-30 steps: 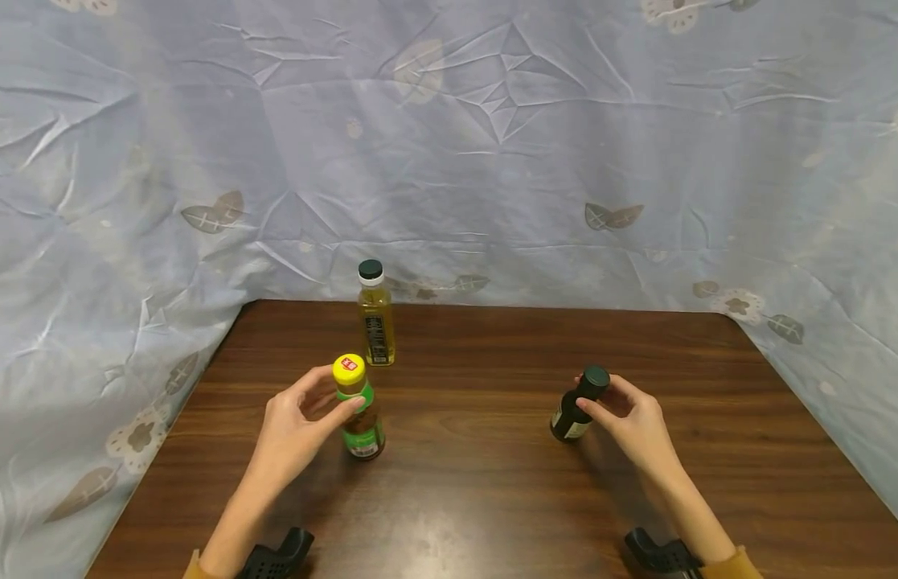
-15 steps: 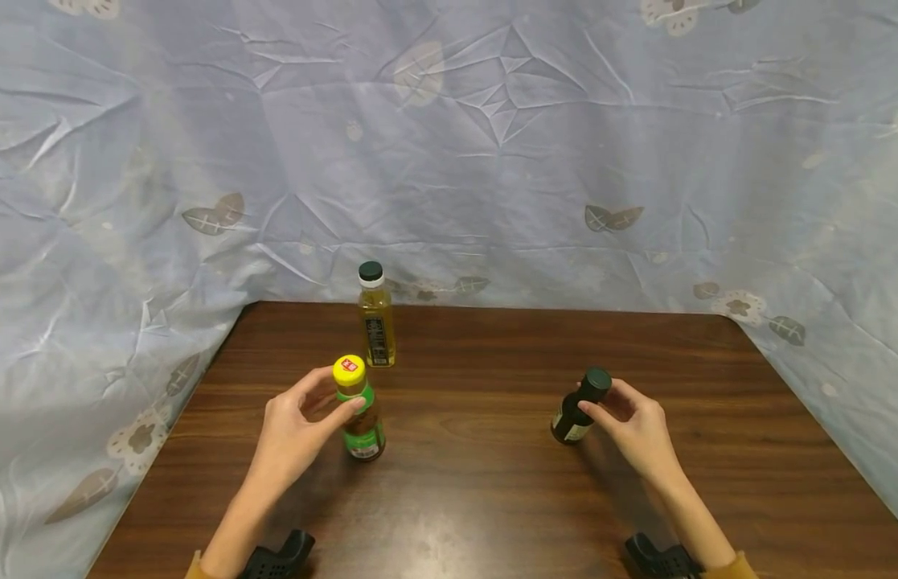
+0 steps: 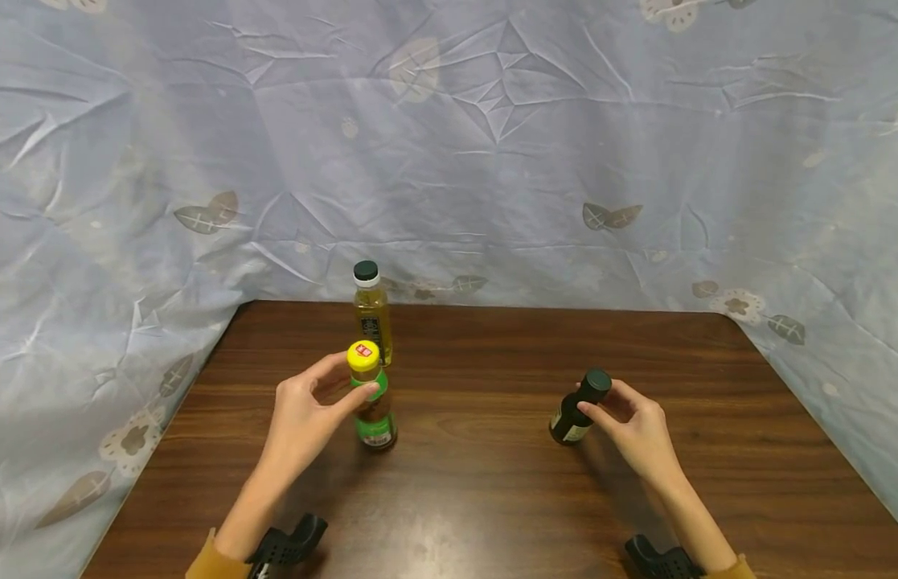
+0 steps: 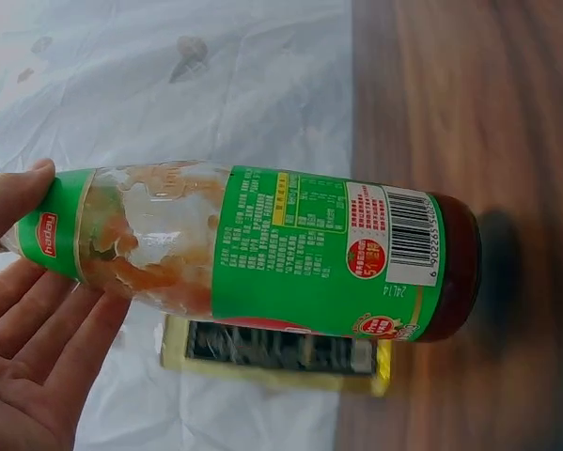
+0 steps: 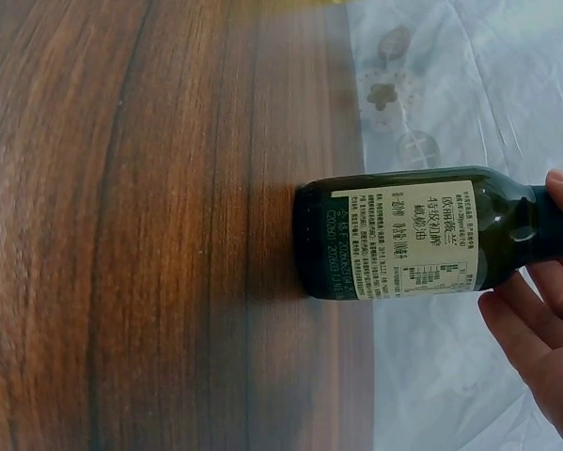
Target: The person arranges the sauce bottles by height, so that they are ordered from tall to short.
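Between left fingers [image 4: 82,349] is the Haday bottle [image 4: 290,249]; between right fingers [image 5: 518,324], another bottle [image 5: 413,235].

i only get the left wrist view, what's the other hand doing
Observer: The right hand grips a dark bottle by the neck.
Operator: ok, anything printed on that one
Observer: Yes, the right wrist view shows a pale label with Chinese print on it.
Operator: and what tops the black-labelled bottle behind the green-labelled bottle
Observer: A dark green cap, visible in the head view.
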Demonstrator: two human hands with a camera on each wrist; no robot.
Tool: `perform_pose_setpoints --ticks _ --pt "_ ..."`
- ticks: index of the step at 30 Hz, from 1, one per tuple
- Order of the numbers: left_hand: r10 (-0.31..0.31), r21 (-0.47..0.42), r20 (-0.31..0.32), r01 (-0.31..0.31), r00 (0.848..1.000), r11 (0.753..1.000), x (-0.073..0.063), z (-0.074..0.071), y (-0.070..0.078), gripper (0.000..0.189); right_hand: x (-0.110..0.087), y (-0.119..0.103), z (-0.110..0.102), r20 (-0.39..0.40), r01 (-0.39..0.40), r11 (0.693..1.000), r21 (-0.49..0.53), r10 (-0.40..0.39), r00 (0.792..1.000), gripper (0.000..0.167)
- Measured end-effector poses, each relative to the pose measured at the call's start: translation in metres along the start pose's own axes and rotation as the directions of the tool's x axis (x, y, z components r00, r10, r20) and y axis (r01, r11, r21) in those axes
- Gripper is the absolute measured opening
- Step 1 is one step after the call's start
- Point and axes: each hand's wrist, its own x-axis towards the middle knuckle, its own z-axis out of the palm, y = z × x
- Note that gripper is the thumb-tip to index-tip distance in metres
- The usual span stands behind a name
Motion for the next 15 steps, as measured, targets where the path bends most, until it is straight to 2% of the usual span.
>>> perform_pose_setpoints --ticks 8,15 --pt "0.042 -0.118 0.041 -0.037 0.998 0.992 0.033 0.035 0.017 0.042 -0.003 0.004 -0.003 0.010 -0.013 0.999 0.038 0.013 1.000 0.031" --pt "0.086 -0.200 0.078 -0.069 0.993 0.977 0.062 0.067 0.022 0.042 -0.004 0.004 -0.005 0.005 -0.019 0.999 0.046 0.019 1.000 0.032"
